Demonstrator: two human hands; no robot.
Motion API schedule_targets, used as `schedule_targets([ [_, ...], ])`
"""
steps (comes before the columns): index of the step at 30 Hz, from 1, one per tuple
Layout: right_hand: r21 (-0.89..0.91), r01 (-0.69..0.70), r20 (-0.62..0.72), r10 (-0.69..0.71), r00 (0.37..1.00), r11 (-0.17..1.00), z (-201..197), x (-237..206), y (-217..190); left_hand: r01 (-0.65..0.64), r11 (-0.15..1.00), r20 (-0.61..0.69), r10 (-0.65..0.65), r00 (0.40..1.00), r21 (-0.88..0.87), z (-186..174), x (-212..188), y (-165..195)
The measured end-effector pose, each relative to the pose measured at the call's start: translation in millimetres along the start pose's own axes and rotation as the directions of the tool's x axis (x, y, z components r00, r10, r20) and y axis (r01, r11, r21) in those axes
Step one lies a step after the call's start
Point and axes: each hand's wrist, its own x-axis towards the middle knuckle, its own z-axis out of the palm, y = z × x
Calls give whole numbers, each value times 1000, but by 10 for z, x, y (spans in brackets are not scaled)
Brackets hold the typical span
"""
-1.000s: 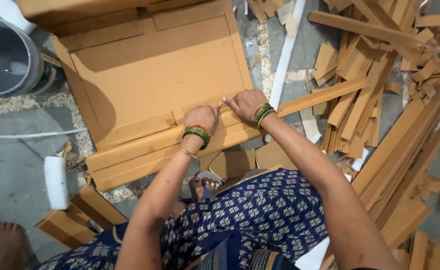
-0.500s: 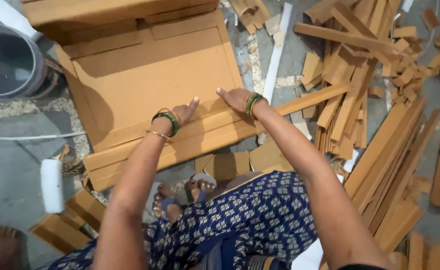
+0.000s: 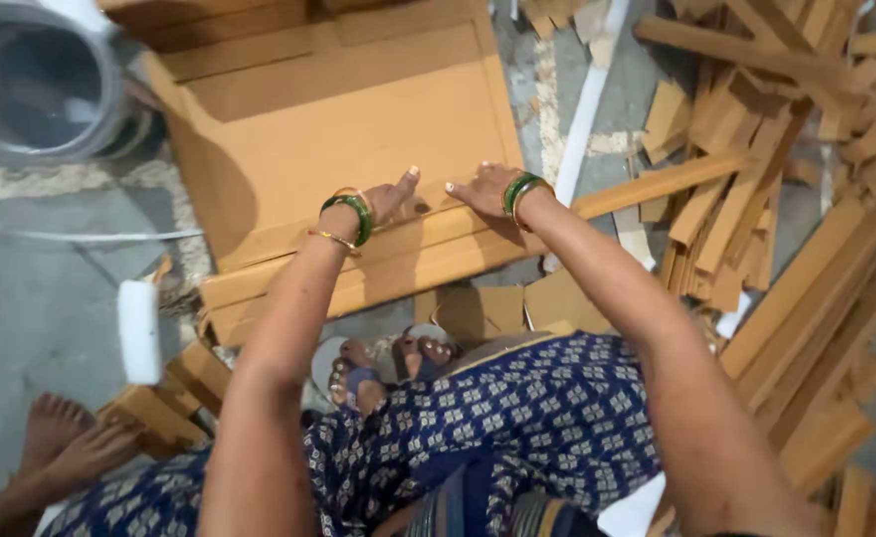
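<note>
A large flat brown cardboard sheet (image 3: 338, 139) with folded flaps lies on the floor in front of me. My left hand (image 3: 390, 199) presses on its near fold line, fingers spread, thumb up; green bangles ring that wrist. My right hand (image 3: 483, 189) presses flat on the same fold just to the right, almost touching the left. A narrow folded flap (image 3: 358, 278) runs below both hands toward me. Neither hand grips anything.
A pile of brown cardboard strips (image 3: 776, 199) covers the floor at right. A grey round bucket (image 3: 30, 89) stands at top left. A white block (image 3: 139, 330) lies at left. Another person's bare feet (image 3: 65, 443) are at lower left. My feet (image 3: 378, 363) rest near cardboard scraps.
Both hands have slid along the fold and come together near its middle; the left hand moved right. The view has shifted a little.
</note>
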Motion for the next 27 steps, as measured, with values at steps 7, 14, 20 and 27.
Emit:
schedule_targets([
  [7, -9, 125, 95, -124, 988, 992, -72, -113, -833, 228, 970, -97, -220, 971, 85, -230, -1015, -651],
  [14, 426, 200, 224, -318, 921, 882, 140, 367, -936, 222, 966, 37, -228, 973, 131, -49, -815, -696],
  [20, 235, 228, 213, -279, 937, 945, 100, 365, -938, 182, 971, -15, -182, 983, 154, -61, -692, -853],
  [27, -97, 155, 23, -154, 988, 983, 35, 127, -1372, 222, 970, -156, -205, 966, 97, 49, -688, -627],
])
